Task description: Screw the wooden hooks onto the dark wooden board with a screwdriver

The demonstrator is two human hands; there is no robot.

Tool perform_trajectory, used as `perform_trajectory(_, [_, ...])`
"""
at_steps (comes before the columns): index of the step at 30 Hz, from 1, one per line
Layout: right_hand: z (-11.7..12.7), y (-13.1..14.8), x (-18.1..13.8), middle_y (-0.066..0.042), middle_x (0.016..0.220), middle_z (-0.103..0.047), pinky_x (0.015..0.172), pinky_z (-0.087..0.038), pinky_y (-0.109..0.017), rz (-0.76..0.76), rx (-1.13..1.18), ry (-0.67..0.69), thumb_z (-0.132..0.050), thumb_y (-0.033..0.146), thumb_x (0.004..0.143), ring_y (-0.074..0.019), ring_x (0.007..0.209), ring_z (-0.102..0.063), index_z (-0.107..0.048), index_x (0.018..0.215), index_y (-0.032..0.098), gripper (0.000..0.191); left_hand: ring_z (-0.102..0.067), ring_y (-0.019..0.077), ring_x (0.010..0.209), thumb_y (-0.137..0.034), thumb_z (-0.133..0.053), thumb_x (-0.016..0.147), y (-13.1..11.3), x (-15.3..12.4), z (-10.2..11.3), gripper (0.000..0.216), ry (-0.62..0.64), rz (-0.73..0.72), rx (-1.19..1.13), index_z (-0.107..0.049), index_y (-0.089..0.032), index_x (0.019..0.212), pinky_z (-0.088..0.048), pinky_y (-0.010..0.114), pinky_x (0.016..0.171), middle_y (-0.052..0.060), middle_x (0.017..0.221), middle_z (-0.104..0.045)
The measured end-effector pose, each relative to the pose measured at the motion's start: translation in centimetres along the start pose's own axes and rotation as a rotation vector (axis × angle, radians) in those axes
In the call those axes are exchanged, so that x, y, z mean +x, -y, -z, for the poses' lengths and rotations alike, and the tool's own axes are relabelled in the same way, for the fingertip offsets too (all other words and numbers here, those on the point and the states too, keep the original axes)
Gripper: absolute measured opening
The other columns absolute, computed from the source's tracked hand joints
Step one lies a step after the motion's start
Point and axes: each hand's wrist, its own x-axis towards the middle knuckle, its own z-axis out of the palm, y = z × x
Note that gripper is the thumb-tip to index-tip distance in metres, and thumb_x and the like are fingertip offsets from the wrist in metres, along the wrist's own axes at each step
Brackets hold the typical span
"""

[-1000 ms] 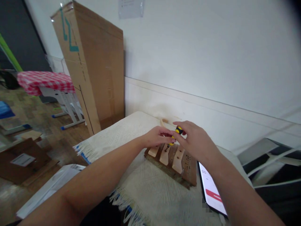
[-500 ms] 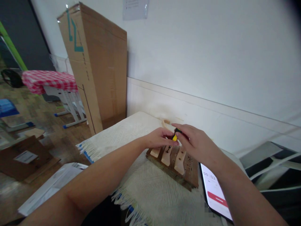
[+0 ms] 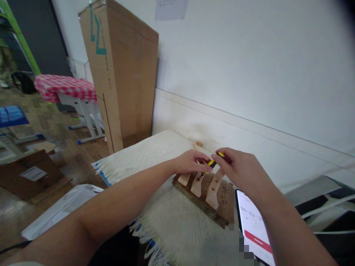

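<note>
A yellow-and-black screwdriver slants over a dark wooden board. My right hand grips the upper end of its handle. At the lower end of the handle, the fingers of my left hand are closed around it. Below the tool, a pale wooden piece lies on the board with a dark screw in it; whether the tip sits in the screw I cannot tell. Another pale piece with two holes lies to its right, and a third is partly under my left hand. Small dark holes or screws dot the board's right side.
A phone showing a timer lies right of the board, partly behind my right forearm. The board rests on a fringed white cloth. A curved wooden piece is at the wall side. A tall cardboard box stands behind to the left.
My right hand has shifted up and right along the screwdriver, and more of the handle now shows between my hands. My left hand stays near the board. The camera view has turned slightly.
</note>
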Motion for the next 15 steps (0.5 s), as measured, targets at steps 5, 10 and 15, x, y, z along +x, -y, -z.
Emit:
perform_trajectory(5, [-0.10,0.29,-0.07,-0.007,0.075,-0.068,0.060,-0.042,-0.031,-0.031,-0.086,-0.025,-0.041,0.043,0.086,-0.0194,0.064,-0.061,-0.066,0.085,0.017,0.036,-0.046,0.0077,0.063,-0.033,-0.071,0.065,0.14,0.07,-0.04,0.026,-0.017,-0.005,-0.007,-0.062,-0.011,0.076,-0.037,0.022,0.061,-0.002,0.068,-0.054])
perform_trajectory(10, [-0.14,0.26,-0.16,-0.008,0.091,-0.069,0.066,-0.044,-0.031,0.057,0.018,0.000,-0.037,0.035,0.088,-0.0193,0.074,-0.063,-0.063,0.105,0.017,0.036,-0.046,0.0074,0.063,-0.033,-0.066,0.070,-0.10,-0.01,0.11,0.025,0.043,-0.010,-0.012,-0.063,-0.011,0.080,-0.036,0.022,0.061,-0.002,0.068,-0.054])
perform_trajectory(15, [0.17,0.65,-0.18,-0.007,0.066,-0.066,0.056,-0.041,-0.031,-0.080,-0.116,0.023,-0.039,0.045,0.085,-0.0205,0.059,-0.060,-0.069,0.077,0.020,0.040,-0.042,0.0072,0.060,-0.033,-0.067,0.069,-0.29,0.05,-0.15,0.024,0.057,-0.038,0.131,-0.061,-0.012,0.079,-0.033,0.021,0.056,-0.003,0.066,-0.049])
